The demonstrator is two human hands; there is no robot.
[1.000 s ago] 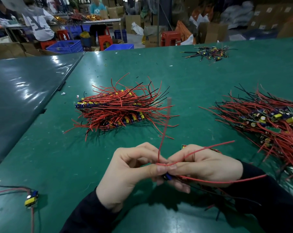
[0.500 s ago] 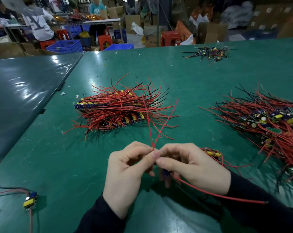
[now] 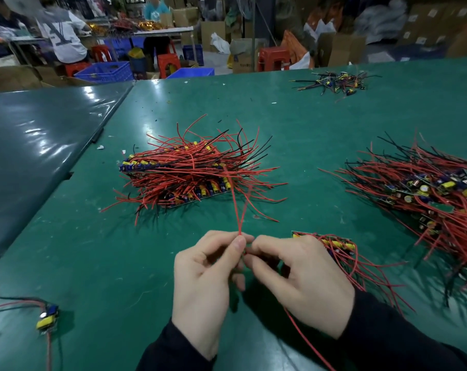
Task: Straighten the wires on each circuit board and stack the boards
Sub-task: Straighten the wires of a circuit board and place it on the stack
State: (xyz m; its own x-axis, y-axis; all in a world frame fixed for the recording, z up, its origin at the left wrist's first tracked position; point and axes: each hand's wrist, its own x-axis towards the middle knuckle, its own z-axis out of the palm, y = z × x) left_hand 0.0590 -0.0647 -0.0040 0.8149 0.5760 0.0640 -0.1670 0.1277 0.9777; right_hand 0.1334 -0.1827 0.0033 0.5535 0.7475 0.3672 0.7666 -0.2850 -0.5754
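At the near middle of the green counter (image 3: 307, 135), we see the left hand (image 3: 208, 285) and the right hand (image 3: 302, 285) meet fingertip to fingertip, each grip closed in a pinch on 2 red wires (image 3: 237, 210) that rise from the pinch point and fan apart in a narrow V toward the far pile. The left thumb and forefinger are pressed tight on the wires at their base; the right hand's fingers curl around the same spot from the other side, and we cannot tell whether a board sits under them. Another red wire (image 3: 304, 338) trails from under the right hand toward the near edge. Just behind the right hand lies a small stack of boards (image 3: 334, 243), its wires spilling right and toward us. Beyond the hands, a neat pile of boards (image 3: 189, 178) sits mid-counter with its red and black wires lying mostly rightward. At the right edge of view a looser heap of boards (image 3: 427, 194) spreads across the counter. A single board (image 3: 46, 315) lies well apart at near left, and a small cluster of dark-wired parts (image 3: 334, 83) sits at the far side. Bare green surface opens between the hands and the middle pile, and widely to the left of the hands, up to the seam with the adjoining counter (image 3: 34, 145).
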